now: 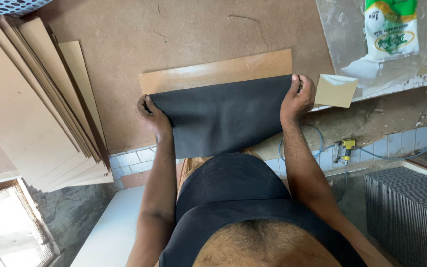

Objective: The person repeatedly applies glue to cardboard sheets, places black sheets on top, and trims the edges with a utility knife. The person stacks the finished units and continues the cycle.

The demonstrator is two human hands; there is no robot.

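Head view: looking down along the person's body to the tabletop, a brown board surface.
Nearest: the person's dark top fills the bottom middle, and both bare forearms go up from it toward the work.
Floor, near right: a stack of thin grey ribbed sheets stands at the right, and a small yellow tool with a blue hose lies by the tiled edge.
Black sheet: the black sheet is in the middle, its far edge lying on the wooden panel and its near part hanging over the tabletop edge toward the body.
Left hand: the left hand has its fingers closed on the left edge of the black sheet, thumb on top.
Right hand: the right hand has its fingers closed on the far right corner of the black sheet.
Wooden panel: the light brown wooden panel lies flat under the sheet, only its far strip showing.
Right of the hand: a small tan card lies just beside the right hand.
Far left: a fanned stack of boards leans there.
Far right: a white and green bag lies on a clear plastic sheet.
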